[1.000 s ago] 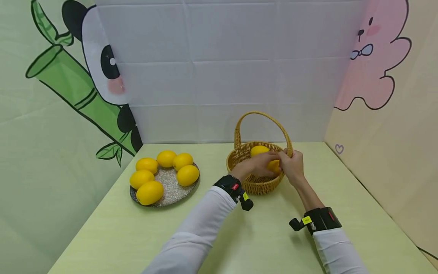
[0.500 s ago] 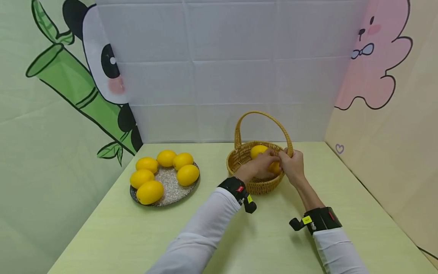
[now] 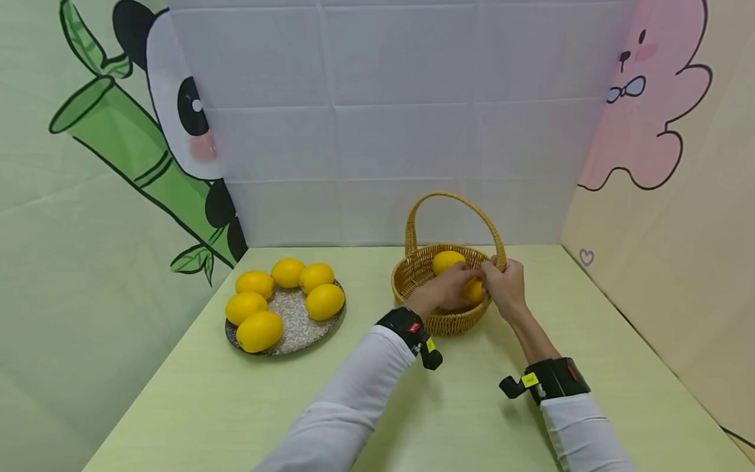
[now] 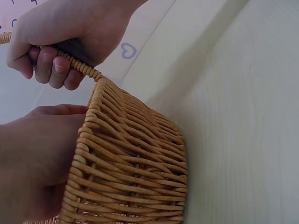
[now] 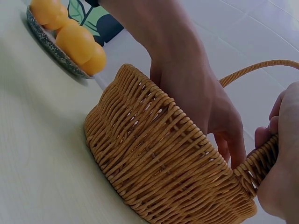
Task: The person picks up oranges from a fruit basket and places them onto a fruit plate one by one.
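A wicker basket (image 3: 453, 324) with a tall arched handle (image 3: 448, 195) stands on the table, right of centre. My right hand (image 3: 506, 285) grips the lower right end of the handle; in the left wrist view its fingers (image 4: 58, 67) are curled round the woven strip. Inside the basket, my left hand (image 3: 449, 288) holds a yellow lemon (image 3: 474, 290) near the right wall. The basket wall hides much of that hand in both wrist views. Another lemon (image 3: 447, 261) lies behind it, at the back of the basket.
To the left, a speckled grey plate (image 3: 293, 324) bears several lemons (image 3: 259, 332) set around its rim. The pale table (image 3: 413, 419) ends at a white back wall (image 3: 377, 144). Printed side walls stand at left and right.
My left hand has shifted slightly to the right inside the basket, staying at the same lemon. The right hand keeps its hold on the handle, and the basket stays put.
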A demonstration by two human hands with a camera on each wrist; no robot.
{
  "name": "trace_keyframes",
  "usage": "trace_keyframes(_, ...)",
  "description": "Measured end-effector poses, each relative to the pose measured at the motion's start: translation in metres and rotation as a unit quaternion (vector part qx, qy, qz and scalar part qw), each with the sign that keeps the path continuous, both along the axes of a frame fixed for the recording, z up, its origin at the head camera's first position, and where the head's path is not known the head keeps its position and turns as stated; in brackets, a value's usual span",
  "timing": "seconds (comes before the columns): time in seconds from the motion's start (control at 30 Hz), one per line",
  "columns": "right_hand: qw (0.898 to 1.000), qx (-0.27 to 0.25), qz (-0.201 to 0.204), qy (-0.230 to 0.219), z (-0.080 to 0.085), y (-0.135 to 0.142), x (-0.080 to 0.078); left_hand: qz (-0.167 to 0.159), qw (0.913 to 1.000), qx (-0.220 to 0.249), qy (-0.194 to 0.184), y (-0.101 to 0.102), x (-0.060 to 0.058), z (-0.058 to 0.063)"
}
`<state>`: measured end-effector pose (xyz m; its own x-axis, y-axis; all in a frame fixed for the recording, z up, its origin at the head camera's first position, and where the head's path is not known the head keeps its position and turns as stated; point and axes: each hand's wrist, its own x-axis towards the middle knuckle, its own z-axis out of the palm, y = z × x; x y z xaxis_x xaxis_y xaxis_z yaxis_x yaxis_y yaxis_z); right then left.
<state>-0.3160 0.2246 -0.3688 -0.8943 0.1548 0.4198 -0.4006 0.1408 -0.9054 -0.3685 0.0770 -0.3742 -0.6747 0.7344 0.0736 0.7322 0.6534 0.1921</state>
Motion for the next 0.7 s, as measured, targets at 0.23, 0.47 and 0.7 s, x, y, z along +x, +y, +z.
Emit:
trace_keyframes(0.23, 1.0, -0.004, -0.009, 0.008, -0.007, 0.003, -0.006, 0.016, 0.9997, 0.002, -0.016, -0.003, 0.004, 0.002)
trace_keyframes(0.47, 1.0, 0.003, -0.015, 0.023, -0.008, 0.002, -0.005, 0.025, 0.999, 0.03, -0.021, -0.011, 0.002, 0.008)
trace_keyframes(0.7, 1.0, 0.002, -0.008, 0.023, -0.008, 0.001, -0.005, 0.027, 0.9967, 0.076, 0.003, -0.032, 0.0, 0.016)
